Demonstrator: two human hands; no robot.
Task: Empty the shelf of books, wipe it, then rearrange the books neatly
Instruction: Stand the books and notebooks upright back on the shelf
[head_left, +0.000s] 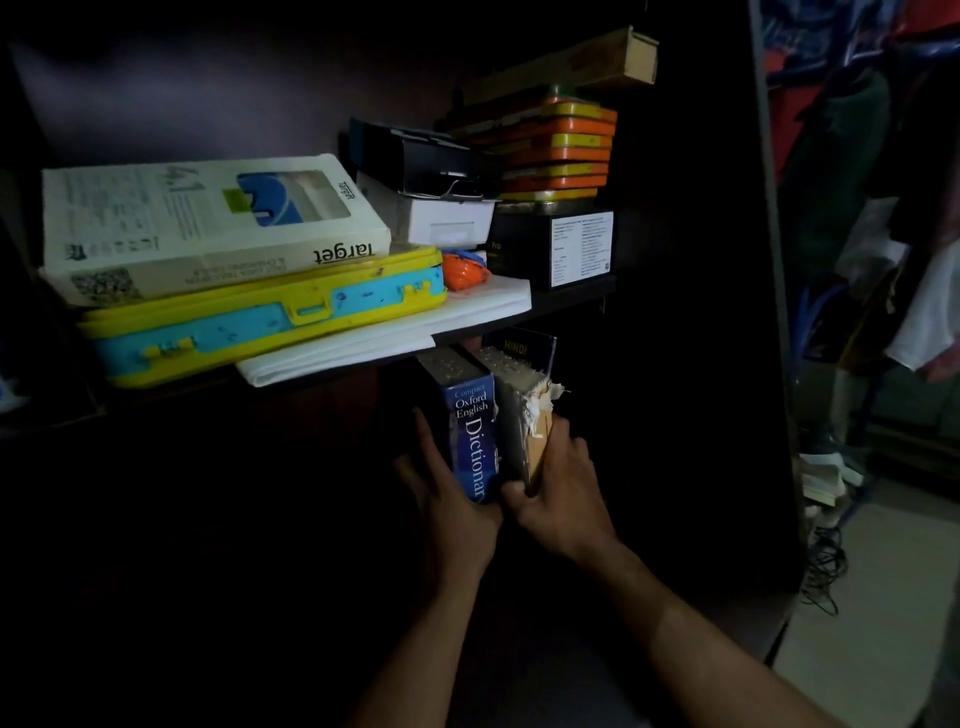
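Note:
In a dark lower shelf bay two thick books stand upright side by side. The blue Oxford English Dictionary (470, 441) is on the left. A worn book with a torn, peeling spine (527, 415) is on the right. My left hand (447, 499) lies against the dictionary's left side, fingers extended along the cover. My right hand (558, 488) grips the torn book from the right, thumb at its front. Behind them stands a dark blue book marked Hindi (522, 349). The shelf floor beneath is hidden in shadow.
The upper shelf (571, 301) carries a white Target box (208, 223) on a yellow and blue case (260, 322), white folded sheets (415, 327), small boxes (431, 208) and stacked orange and yellow tins (561, 150). Clothes and cables (826, 566) are at the right.

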